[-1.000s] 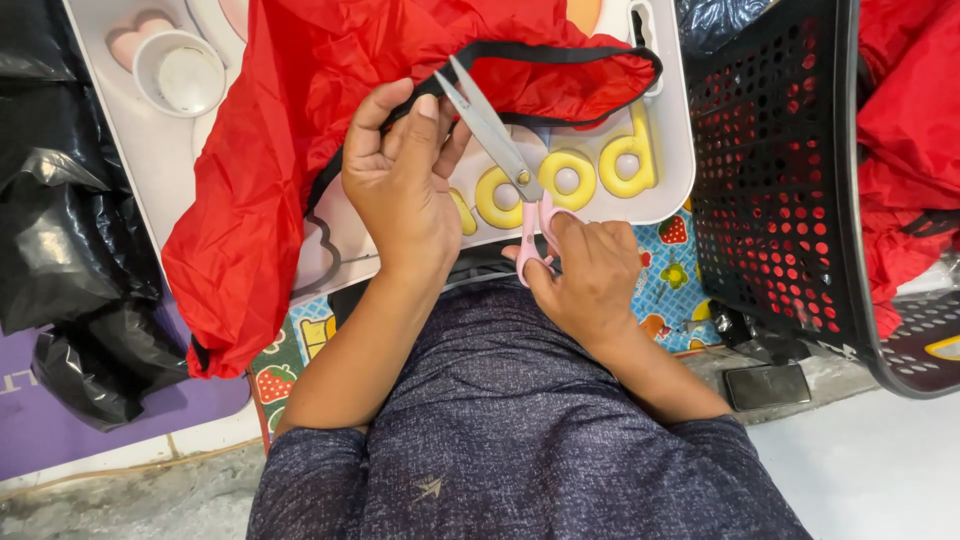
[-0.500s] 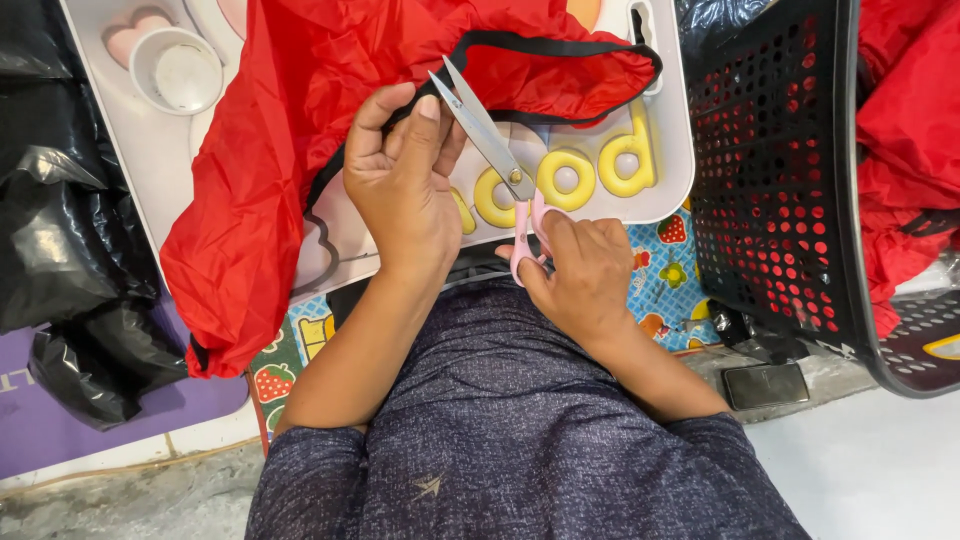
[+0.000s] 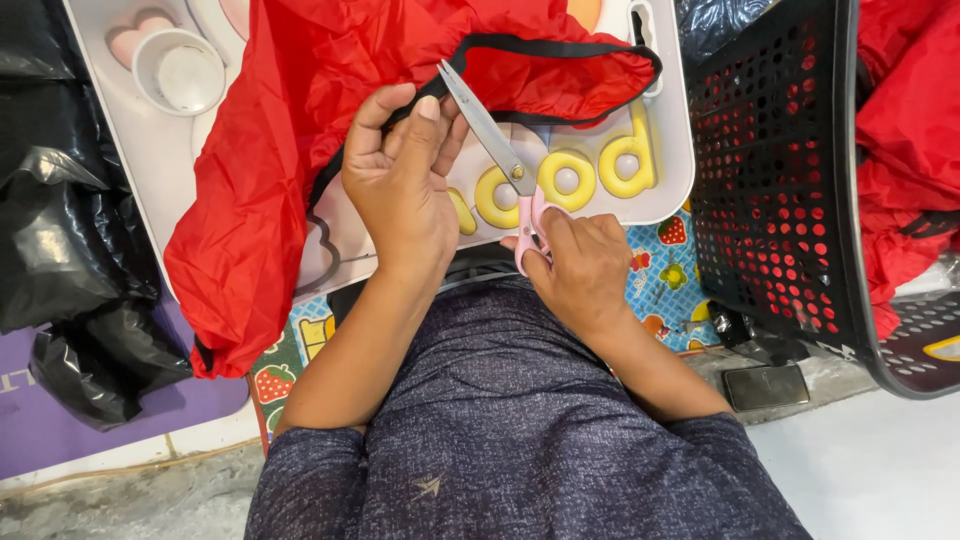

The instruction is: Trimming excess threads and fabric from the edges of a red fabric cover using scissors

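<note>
Both hands are working over a white plastic tray [image 3: 150,160]. Left hand [image 3: 400,190] is pinching the black strap [image 3: 560,45] of a thin, glossy red fabric [image 3: 270,180] between thumb and fingers, fingers curled closed around it. Right hand [image 3: 585,265] is gripping the pink handles of scissors [image 3: 495,140], whose metal blades are pointing up toward the strap, nearly closed. Raised yellow rounded letters [image 3: 590,175] are sitting on the tray just beside the scissors. A small white cup [image 3: 180,72] is resting at the tray's upper left. A black perforated plastic basket [image 3: 780,170] is standing at right, crumpled black plastic bags [image 3: 60,250] at left.
</note>
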